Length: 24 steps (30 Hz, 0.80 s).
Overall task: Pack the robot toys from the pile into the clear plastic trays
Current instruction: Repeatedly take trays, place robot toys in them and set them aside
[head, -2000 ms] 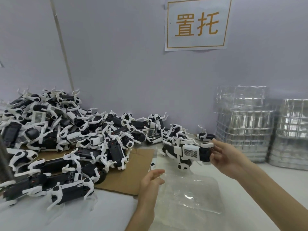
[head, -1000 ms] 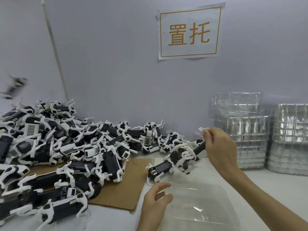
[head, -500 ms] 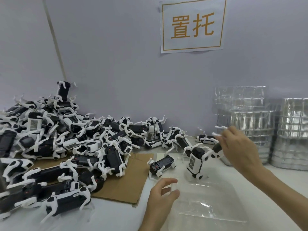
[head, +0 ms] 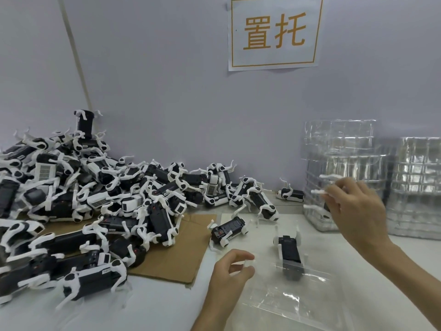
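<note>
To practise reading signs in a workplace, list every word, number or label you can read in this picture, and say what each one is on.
"置托": orange characters inside an orange border, on the white paper sign on the wall.
Barcode label on a robot toy in the pile: too small to read.
Second barcode label on another toy: also unreadable.
No other text is legible.

Every toy [head: 93, 281] was black-bodied with white legs — some bore black-striped barcode labels [head: 44, 172]. The cardboard [head: 181, 254] was brown, the table [head: 155, 306] white, the wall [head: 167, 91] pale grey. The sign [head: 274, 32] was white with orange characters and border; the trays [head: 346, 168], clear with a silvery grid.
</note>
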Each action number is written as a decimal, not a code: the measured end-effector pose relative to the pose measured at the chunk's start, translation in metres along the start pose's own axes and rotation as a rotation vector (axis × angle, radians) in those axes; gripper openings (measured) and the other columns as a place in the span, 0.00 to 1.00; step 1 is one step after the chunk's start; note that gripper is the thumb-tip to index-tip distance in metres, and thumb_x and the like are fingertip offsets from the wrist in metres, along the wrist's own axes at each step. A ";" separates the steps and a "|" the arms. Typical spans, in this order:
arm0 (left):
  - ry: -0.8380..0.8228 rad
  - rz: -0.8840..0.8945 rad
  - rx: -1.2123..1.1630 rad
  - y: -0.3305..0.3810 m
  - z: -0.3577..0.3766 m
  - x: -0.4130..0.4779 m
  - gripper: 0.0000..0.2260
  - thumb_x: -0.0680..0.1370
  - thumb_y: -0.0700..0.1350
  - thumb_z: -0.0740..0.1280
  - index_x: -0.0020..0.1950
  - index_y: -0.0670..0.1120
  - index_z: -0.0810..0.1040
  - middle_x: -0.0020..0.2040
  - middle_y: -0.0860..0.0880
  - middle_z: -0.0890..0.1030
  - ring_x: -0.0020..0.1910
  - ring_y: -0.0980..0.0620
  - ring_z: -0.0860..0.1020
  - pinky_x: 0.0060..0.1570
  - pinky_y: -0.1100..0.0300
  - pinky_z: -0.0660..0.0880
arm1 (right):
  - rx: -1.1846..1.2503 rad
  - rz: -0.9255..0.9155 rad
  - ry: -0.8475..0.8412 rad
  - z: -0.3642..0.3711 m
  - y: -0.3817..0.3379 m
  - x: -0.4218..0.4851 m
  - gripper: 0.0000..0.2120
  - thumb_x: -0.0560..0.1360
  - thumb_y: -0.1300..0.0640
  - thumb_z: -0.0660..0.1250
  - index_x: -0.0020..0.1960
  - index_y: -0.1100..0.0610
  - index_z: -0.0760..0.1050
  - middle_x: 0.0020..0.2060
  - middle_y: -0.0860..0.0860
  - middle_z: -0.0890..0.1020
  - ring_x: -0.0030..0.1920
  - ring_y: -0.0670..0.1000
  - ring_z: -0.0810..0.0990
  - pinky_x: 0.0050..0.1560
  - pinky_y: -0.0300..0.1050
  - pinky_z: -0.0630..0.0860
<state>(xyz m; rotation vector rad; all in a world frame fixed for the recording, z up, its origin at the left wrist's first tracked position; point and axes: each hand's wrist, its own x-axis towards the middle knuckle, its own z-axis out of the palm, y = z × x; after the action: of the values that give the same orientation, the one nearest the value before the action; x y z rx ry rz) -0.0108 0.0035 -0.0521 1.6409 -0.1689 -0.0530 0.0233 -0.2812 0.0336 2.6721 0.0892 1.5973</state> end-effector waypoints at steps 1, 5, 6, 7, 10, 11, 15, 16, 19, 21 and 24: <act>-0.002 -0.005 -0.012 -0.001 0.000 0.000 0.10 0.68 0.49 0.70 0.48 0.53 0.84 0.51 0.59 0.84 0.50 0.57 0.79 0.48 0.66 0.71 | 0.052 0.055 0.037 -0.004 0.000 0.002 0.09 0.76 0.56 0.72 0.44 0.62 0.82 0.43 0.57 0.80 0.39 0.59 0.77 0.38 0.53 0.76; 0.014 0.015 -0.036 0.003 0.000 -0.004 0.09 0.67 0.50 0.69 0.46 0.58 0.84 0.50 0.62 0.83 0.50 0.59 0.80 0.48 0.66 0.71 | 0.531 0.493 0.168 -0.029 -0.010 0.006 0.10 0.80 0.51 0.68 0.46 0.57 0.80 0.43 0.52 0.80 0.37 0.45 0.74 0.42 0.34 0.71; 0.046 0.035 -0.045 0.005 -0.001 -0.005 0.11 0.66 0.51 0.69 0.47 0.59 0.84 0.52 0.62 0.83 0.52 0.60 0.79 0.48 0.66 0.71 | 0.716 0.662 0.107 -0.038 -0.014 0.006 0.12 0.80 0.49 0.67 0.46 0.57 0.80 0.43 0.52 0.81 0.38 0.46 0.77 0.44 0.36 0.73; 0.079 0.057 -0.052 0.007 -0.003 -0.005 0.14 0.65 0.51 0.69 0.50 0.59 0.84 0.54 0.62 0.82 0.54 0.60 0.79 0.48 0.65 0.72 | 0.908 0.830 0.002 -0.046 -0.018 0.005 0.14 0.80 0.47 0.68 0.47 0.58 0.81 0.42 0.53 0.83 0.38 0.48 0.79 0.45 0.41 0.76; 0.071 0.195 -0.077 0.015 -0.009 -0.007 0.27 0.66 0.49 0.71 0.64 0.62 0.77 0.61 0.65 0.79 0.60 0.64 0.77 0.54 0.64 0.72 | 1.309 1.144 -0.324 -0.063 -0.036 -0.007 0.18 0.73 0.46 0.70 0.47 0.62 0.79 0.36 0.54 0.85 0.39 0.56 0.81 0.46 0.49 0.78; 0.045 0.249 -0.077 0.017 -0.011 -0.008 0.30 0.66 0.50 0.72 0.68 0.62 0.74 0.64 0.66 0.78 0.63 0.64 0.75 0.58 0.62 0.71 | 1.406 1.194 -0.392 -0.066 -0.044 -0.013 0.18 0.73 0.47 0.69 0.49 0.63 0.78 0.37 0.55 0.86 0.42 0.59 0.83 0.47 0.49 0.79; -0.099 0.327 -0.200 0.022 -0.019 -0.006 0.30 0.69 0.54 0.71 0.72 0.61 0.72 0.70 0.58 0.76 0.70 0.57 0.73 0.65 0.54 0.68 | 1.672 1.377 -0.479 -0.067 -0.078 -0.035 0.19 0.75 0.52 0.69 0.58 0.66 0.75 0.43 0.60 0.85 0.33 0.51 0.82 0.24 0.36 0.74; -0.142 0.333 -0.209 0.024 -0.020 -0.006 0.28 0.71 0.53 0.71 0.72 0.61 0.72 0.70 0.56 0.76 0.70 0.55 0.74 0.65 0.54 0.69 | 1.704 1.412 -0.478 -0.064 -0.084 -0.039 0.18 0.73 0.52 0.70 0.55 0.65 0.75 0.37 0.58 0.84 0.26 0.47 0.78 0.20 0.34 0.71; -0.171 0.352 -0.194 0.027 -0.017 -0.008 0.26 0.75 0.51 0.72 0.72 0.62 0.72 0.67 0.52 0.80 0.64 0.49 0.79 0.60 0.57 0.76 | 1.812 1.493 -0.465 -0.056 -0.094 -0.046 0.12 0.69 0.53 0.72 0.46 0.60 0.76 0.31 0.54 0.81 0.22 0.44 0.71 0.19 0.32 0.70; -0.134 0.335 -0.227 0.028 -0.014 -0.007 0.26 0.73 0.52 0.73 0.71 0.59 0.73 0.62 0.48 0.82 0.60 0.47 0.81 0.57 0.59 0.77 | 1.804 1.476 -0.515 -0.054 -0.097 -0.051 0.14 0.70 0.52 0.73 0.48 0.60 0.78 0.35 0.55 0.83 0.28 0.47 0.75 0.21 0.33 0.72; -0.151 0.305 -0.284 0.029 -0.015 -0.007 0.28 0.73 0.54 0.73 0.71 0.52 0.73 0.59 0.41 0.82 0.56 0.45 0.82 0.55 0.54 0.77 | 1.829 1.404 -0.589 -0.054 -0.097 -0.055 0.19 0.73 0.49 0.71 0.55 0.63 0.80 0.44 0.58 0.86 0.32 0.49 0.82 0.23 0.35 0.74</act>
<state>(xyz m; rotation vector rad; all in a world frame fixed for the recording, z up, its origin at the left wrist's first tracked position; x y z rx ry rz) -0.0179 0.0175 -0.0230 1.3133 -0.5034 0.0315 -0.0539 -0.1880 0.0062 5.1828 -1.0824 -0.2171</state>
